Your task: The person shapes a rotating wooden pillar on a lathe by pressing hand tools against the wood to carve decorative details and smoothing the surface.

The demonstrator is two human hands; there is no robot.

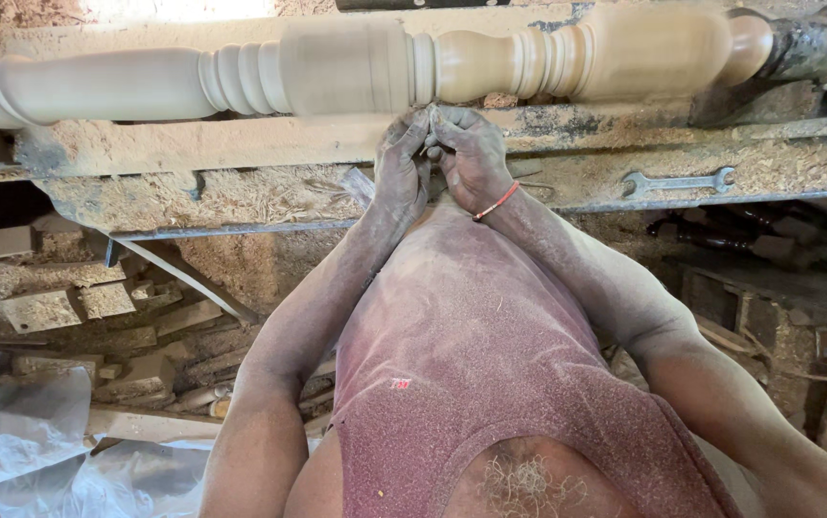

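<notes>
Head view. My left hand (pixel 401 173) and my right hand (pixel 471 153) meet at the middle of the frame, just below the turned wooden spindle (pixel 365 67). The fingers of both hands are drawn in narrow and pressed together around something small at the fingertips; what it is I cannot tell, as dust and the fingers hide it. A red band (pixel 496 202) sits on my right wrist.

The spindle lies horizontally across the far side, from the left edge to the right, with rings, beads and a plain cylinder section directly above my hands. My fingertips are just beside its near underside, at the groove between the cylinder and the bulb to the right; whether they touch it I cannot tell.

Edges and room: the lathe bed (pixel 241 144) runs left to right immediately under the spindle, so the gap between wood and bed is narrow. Open room lies to the left and right of my hands along the bed.

Surface: the bed is coated in sawdust. A spanner (pixel 677 181) lies flat on it, well to the right of my hands. Near left, below the bed, are wood offcuts (pixel 78 307) and crumpled plastic sheet (pixel 30 432).
</notes>
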